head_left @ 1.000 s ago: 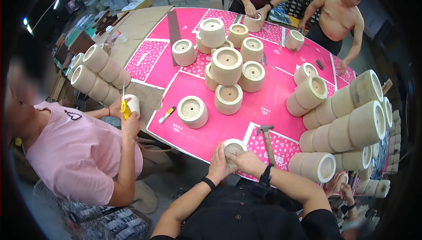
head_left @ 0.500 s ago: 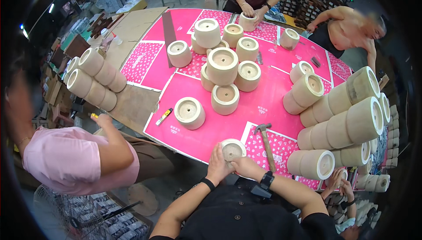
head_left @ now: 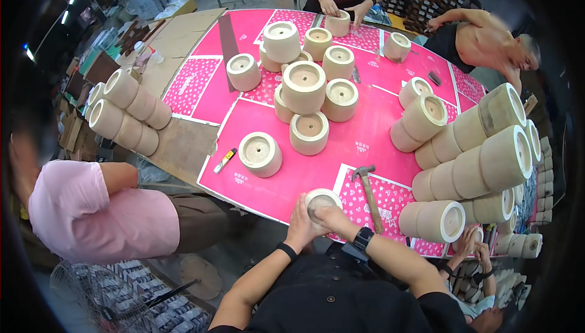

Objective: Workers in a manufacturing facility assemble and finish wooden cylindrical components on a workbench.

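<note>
A round pale wooden pot (head_left: 323,197), with a hollowed top, stands at the near table edge in front of me. My left hand (head_left: 301,224) is wrapped round its left side, holding it. My right hand (head_left: 333,219) reaches over the near rim, its closed fingers down in the hollow; whatever they may pinch is hidden. To the right of the pot lies a claw hammer (head_left: 369,197) with a wooden handle. Another pot (head_left: 260,154) stands to the far left of my hands, with a yellow-and-white utility knife (head_left: 226,160) beside it.
Several similar pots (head_left: 303,87) are piled mid-table on pink sheeting (head_left: 262,197). Stacks of pots lie along the right (head_left: 466,174) and left (head_left: 125,104) edges. Co-workers stand at the far side and the right; a person in a pink shirt (head_left: 103,211) is close on my left.
My right hand has moved from the pot's near side up over the rim into its hollow. The person in pink has turned and drawn their arm back from the table.
</note>
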